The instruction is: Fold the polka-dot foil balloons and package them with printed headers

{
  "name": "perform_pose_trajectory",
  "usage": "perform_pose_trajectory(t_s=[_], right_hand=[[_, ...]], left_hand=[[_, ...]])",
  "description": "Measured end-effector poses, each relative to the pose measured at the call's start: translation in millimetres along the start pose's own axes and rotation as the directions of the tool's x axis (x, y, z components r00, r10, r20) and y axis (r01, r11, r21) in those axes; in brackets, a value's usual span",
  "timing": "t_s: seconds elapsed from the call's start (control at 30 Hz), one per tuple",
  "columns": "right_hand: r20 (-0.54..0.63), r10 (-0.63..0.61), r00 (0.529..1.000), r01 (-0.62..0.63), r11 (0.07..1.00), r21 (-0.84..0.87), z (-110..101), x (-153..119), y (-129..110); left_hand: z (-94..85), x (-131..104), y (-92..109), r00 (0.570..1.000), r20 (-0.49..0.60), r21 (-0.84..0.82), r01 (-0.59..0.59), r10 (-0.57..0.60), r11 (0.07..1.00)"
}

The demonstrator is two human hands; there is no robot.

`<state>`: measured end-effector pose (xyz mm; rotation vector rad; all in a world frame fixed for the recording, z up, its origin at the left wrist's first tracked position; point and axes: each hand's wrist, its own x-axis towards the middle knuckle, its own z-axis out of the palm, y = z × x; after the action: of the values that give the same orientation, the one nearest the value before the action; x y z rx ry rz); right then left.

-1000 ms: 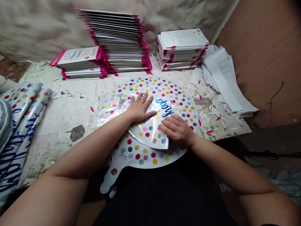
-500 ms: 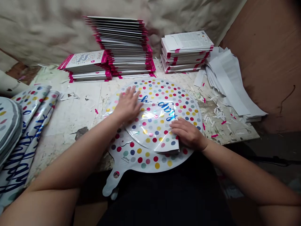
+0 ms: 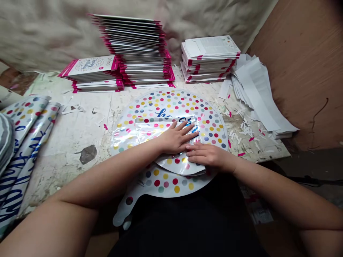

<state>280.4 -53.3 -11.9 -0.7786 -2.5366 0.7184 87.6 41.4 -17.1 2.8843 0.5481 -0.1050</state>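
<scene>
A round, flat foil balloon (image 3: 171, 187) with coloured dots lies on the worktable, its tail hanging over the front edge. On top of it rests a folded dotted foil piece (image 3: 147, 132), shiny and creased. My left hand (image 3: 177, 138) lies flat on the folded piece with fingers spread. Beside it, my right hand (image 3: 205, 155) presses on the right part of the same piece, fingers stretched out and close together. The fingertips of both hands nearly meet. Blue lettering shows partly above the fold.
Behind stand a tall stack of pink-edged cards (image 3: 142, 53), a lower stack (image 3: 93, 67) and a right stack (image 3: 210, 53). White paper strips (image 3: 257, 89) and scraps lie right. More dotted foils (image 3: 29, 142) lie left on the worktable (image 3: 93, 117).
My left hand has moved right across the foil, close to my right hand. The folded piece now shows a flap reaching further left. My right hand has shifted slightly left.
</scene>
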Motion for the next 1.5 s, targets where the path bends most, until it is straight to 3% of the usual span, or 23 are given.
perform_pose_trajectory(t_s=[0.1,0.17,0.27,0.33,0.4,0.47,0.53,0.57,0.63,0.67,0.73,0.8,0.87,0.9,0.93,1.0,1.03,1.07,1.13,1.27,1.33,1.4,1.5], right_hand=[[0.081,0.125,0.989,-0.139,0.97,0.201,-6.8,2.8,4.8],[0.114,0.317,0.941,-0.337,0.888,0.313,-12.3,7.5,9.5],[0.098,0.631,0.77,-0.602,0.666,0.441,-19.2,20.9,17.5],[0.053,0.774,0.631,-0.691,0.531,0.491,-22.4,33.8,22.9],[-0.018,0.861,0.508,-0.752,0.453,0.479,-24.5,47.9,28.0],[-0.078,0.903,0.423,-0.806,0.415,0.422,-25.3,60.5,32.5],[-0.098,0.918,0.384,-0.842,0.392,0.37,-24.7,69.7,36.3],[-0.098,0.921,0.376,-0.853,0.386,0.352,-24.0,72.7,38.2],[-0.102,0.924,0.367,-0.869,0.38,0.316,-22.5,76.0,42.4],[-0.109,0.925,0.365,-0.877,0.381,0.294,-22.1,76.5,44.8],[-0.144,0.921,0.362,-0.889,0.388,0.243,-22.6,75.8,49.5],[-0.242,0.902,0.357,-0.913,0.392,0.115,-23.8,73.0,50.8],[-0.408,0.83,0.382,-0.917,0.394,-0.058,-22.6,68.4,44.6],[-0.483,0.758,0.439,-0.893,0.427,-0.142,-20.2,65.6,38.0],[-0.515,0.667,0.538,-0.836,0.501,-0.225,-16.3,62.5,29.8],[-0.428,0.441,0.788,-0.599,0.708,-0.373,-5.1,55.9,12.0],[-0.334,0.331,0.882,-0.455,0.782,-0.426,1.2,52.5,4.8],[-0.238,0.256,0.937,-0.341,0.82,-0.46,7.1,49.1,0.0],[-0.148,0.238,0.96,-0.28,0.825,-0.49,15.3,42.9,-0.8],[-0.207,0.341,0.917,-0.398,0.803,-0.443,15.6,36.8,6.6],[-0.23,0.345,0.91,-0.412,0.817,-0.404,13.0,37.1,-4.7],[-0.221,0.268,0.938,-0.335,0.864,-0.376,11.5,36.4,-26.5],[-0.208,0.021,0.978,-0.096,0.929,-0.358,9.4,25.2,-51.1]], left_hand=[[-3.0,-5.5,-3.2,1.0,0.017,-0.021,-0.001,0.002,1.0],[-5.4,-22.7,-16.7,0.997,0.04,-0.036,0.062,-0.061,0.997],[-6.6,-67.9,-51.3,0.959,0.04,-0.026,0.281,-0.28,0.959],[-8.4,-100.6,-74.1,0.918,0.033,-0.027,0.396,-0.395,0.918],[-14.1,-124.4,-85.7,0.884,0.032,-0.089,0.467,-0.466,0.88],[-23.5,-133.5,-79.1,0.805,-0.081,-0.181,0.568,-0.588,0.803],[-31.5,-128.6,-54.6,0.682,-0.274,-0.244,0.633,-0.678,0.735],[-33.0,-122.5,-38.2,0.667,-0.344,-0.231,0.622,-0.661,0.748],[-28.5,-107.9,-5.0,0.847,-0.287,-0.137,0.427,-0.448,0.894],[-22.5,-101.1,8.7,0.907,-0.201,-0.102,0.355,-0.369,0.929],[-6.5,-91.8,26.2,0.943,-0.066,-0.084,0.32,-0.325,0.944],[9.1,-89.1,30.9,0.938,0.005,-0.091,0.346,-0.347,0.934],[19.0,-90.8,28.6,0.933,0.011,-0.1,0.359,-0.36,0.928],[21.4,-92.1,26.9,0.932,0.001,-0.103,0.361,-0.363,0.927],[22.5,-93.4,25.5,0.931,-0.01,-0.105,0.361,-0.364,0.927],[22.2,-95.1,24.7,0.931,-0.033,-0.104,0.357,-0.362,0.928],[21.4,-95.5,25.1,0.931,-0.041,-0.1,0.356,-0.361,0.929],[20.5,-95.6,25.9,0.931,-0.044,-0.095,0.356,-0.361,0.93],[18.1,-95.7,27.9,0.929,-0.03,-0.083,0.365,-0.368,0.928],[10.6,-91.8,32.3,0.919,0.045,-0.063,0.393,-0.391,0.917],[5.1,-85.0,34.0,0.901,0.05,-0.046,0.434,-0.432,0.9],[-1.4,-76.1,34.3,0.869,0.036,-0.012,0.495,-0.494,0.869],[-11.8,-67.4,30.8,0.85,0.04,-0.015,0.526,-0.525,0.85]])
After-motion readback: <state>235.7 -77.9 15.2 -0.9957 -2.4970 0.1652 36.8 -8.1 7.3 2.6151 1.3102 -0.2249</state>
